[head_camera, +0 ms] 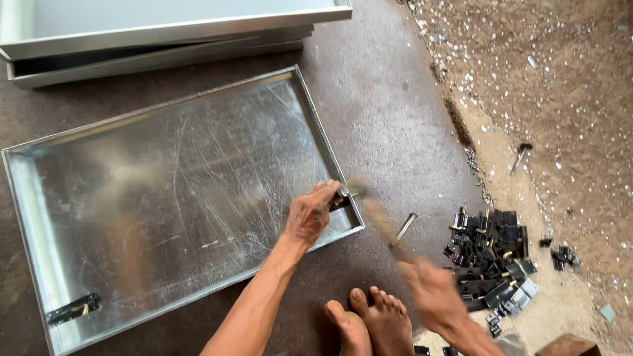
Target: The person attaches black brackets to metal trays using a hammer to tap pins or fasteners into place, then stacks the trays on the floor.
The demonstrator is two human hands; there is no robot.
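At centre, on dark floor: big shallow metal tray [165, 198], scratched, shiny, lying flat w/ raised rim all round.
Left hand [310, 214]: at tray's 4 o'clock corner, fingers pinched on a small black latch [344, 200] w/ a metal pin, pressing it against the inside of the rim.
Right hand [435, 290]: at 5 o'clock of frame, blurred, fist clenched round a wooden hammer handle [382, 221]; handle slants up toward 11 o'clock, head blurred just above the latch.
Loose nail [405, 226]: on floor just beside tray's right rim, near the handle.
Second latch [74, 308]: black, already sitting at tray's 8 o'clock corner, inside the rim.
Pile of latches [491, 254]: black w/ brassy bits, on floor at 3–4 o'clock of right hand, well apart from tray.
Bare feet [372, 323]: btm centre, between the two forearms, toes pointing at tray.
Stacked trays [165, 36]: 12 o'clock, top edge, same metal, one on another.
Sandy ground [560, 99]: 2 o'clock, strewn w/ small pale chips; one bolt [519, 157] lying on it.
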